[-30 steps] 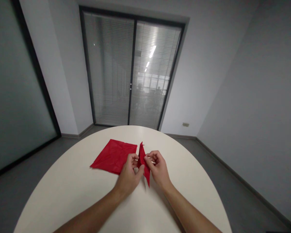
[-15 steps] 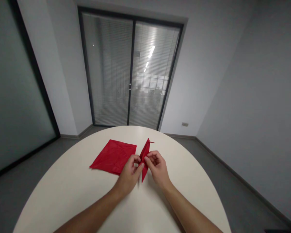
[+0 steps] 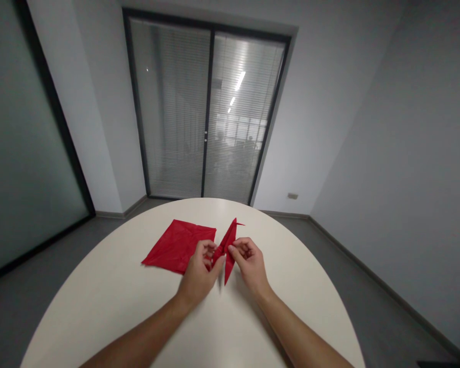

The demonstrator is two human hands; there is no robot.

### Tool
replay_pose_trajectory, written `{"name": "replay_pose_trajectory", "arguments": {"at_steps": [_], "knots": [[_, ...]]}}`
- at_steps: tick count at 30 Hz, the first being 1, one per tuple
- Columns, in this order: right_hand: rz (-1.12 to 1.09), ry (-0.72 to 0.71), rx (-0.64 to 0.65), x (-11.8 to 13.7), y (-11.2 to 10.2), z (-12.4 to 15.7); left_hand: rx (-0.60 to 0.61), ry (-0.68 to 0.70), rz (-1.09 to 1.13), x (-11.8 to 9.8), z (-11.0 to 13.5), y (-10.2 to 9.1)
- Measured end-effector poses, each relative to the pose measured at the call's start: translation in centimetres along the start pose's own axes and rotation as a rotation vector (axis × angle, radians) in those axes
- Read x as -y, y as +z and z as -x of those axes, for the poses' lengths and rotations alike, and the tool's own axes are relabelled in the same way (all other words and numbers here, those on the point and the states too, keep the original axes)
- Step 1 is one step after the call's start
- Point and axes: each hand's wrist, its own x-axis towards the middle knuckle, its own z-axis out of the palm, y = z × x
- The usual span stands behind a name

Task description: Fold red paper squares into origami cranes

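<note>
A narrow folded red paper figure (image 3: 229, 240) is held upright just above the round white table (image 3: 99, 306), one point tilted up to the right and another pointing down. My left hand (image 3: 198, 273) pinches its left side between thumb and fingers. My right hand (image 3: 249, 263) pinches its right side, fingers curled. A flat, creased square sheet of red paper (image 3: 174, 246) lies on the table just left of my left hand, partly hidden by it.
The table's curved far edge lies beyond the paper. Behind it are grey floor, a glass double door with shut blinds (image 3: 207, 112), a dark glass partition on the left and a plain wall on the right.
The folded figure has swung from leaning left to leaning right at its top. My left hand has slid slightly left along it, and both hands have kept their pinch.
</note>
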Motion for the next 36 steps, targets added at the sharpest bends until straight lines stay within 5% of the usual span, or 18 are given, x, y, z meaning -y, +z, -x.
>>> {"name": "replay_pose_trajectory", "arguments": {"at_steps": [7,18,26,36], "knots": [[0.036,0.002,0.122,0.0,-0.1,0.1,0.055,-0.090,0.033,-0.1,-0.5,0.3],[0.313,-0.276,0.122,0.4,-0.8,0.3,0.081,-0.202,0.245,0.4,-0.6,0.5],[0.292,-0.197,0.237,0.7,-1.0,0.7,0.114,-0.144,0.195,-0.4,-0.4,0.2],[0.217,-0.098,0.158,0.4,-0.8,0.7,0.166,-0.118,0.188,-0.9,-0.5,-0.2]]}}
